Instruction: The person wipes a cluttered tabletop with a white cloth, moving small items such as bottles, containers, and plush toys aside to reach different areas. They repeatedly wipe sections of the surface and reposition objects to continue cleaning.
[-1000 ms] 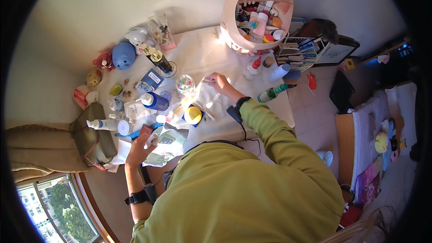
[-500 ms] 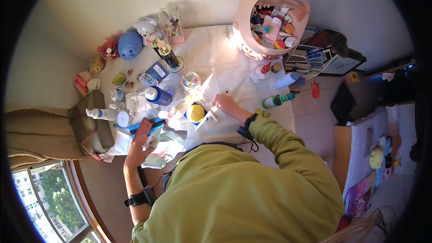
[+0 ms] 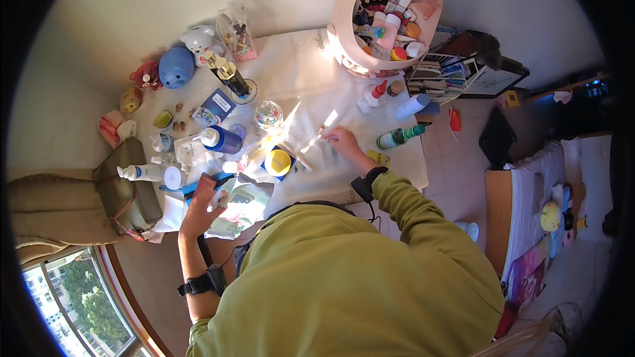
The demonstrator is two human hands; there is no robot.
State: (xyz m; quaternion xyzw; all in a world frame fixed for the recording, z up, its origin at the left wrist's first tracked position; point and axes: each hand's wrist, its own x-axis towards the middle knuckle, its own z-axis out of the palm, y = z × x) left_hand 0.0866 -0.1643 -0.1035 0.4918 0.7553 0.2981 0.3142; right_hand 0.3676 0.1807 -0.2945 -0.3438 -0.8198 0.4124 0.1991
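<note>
My left hand (image 3: 196, 215), at the table's near left, is closed round a flat reddish-brown case (image 3: 204, 188). A small white thing (image 3: 218, 199) shows at its fingers; its kind is unclear. Beside that hand lies a pale green, shiny plastic bag (image 3: 245, 208). My right hand (image 3: 347, 145) is over the table's middle, fingertips pinched at the lower end of a slim white-and-orange stick-like thing (image 3: 329, 119). Left of it are a pale stick-shaped thing (image 3: 301, 157) and a round yellow-lidded container (image 3: 278, 162) on a dark blue square.
A blue bottle with a white top (image 3: 221, 139), a glass jar (image 3: 269, 115) and black-and-gold bottles (image 3: 228, 76) stand left. At the back right is a pink cosmetics bin (image 3: 337, 23). A green bottle (image 3: 400, 136) lies near the right edge, by a spray bottle (image 3: 372, 96).
My right hand has shifted slightly right, and the slim white-and-orange thing now shows at its fingertips. The whole view has slid a little. My left hand keeps the case, tilted slightly differently.
</note>
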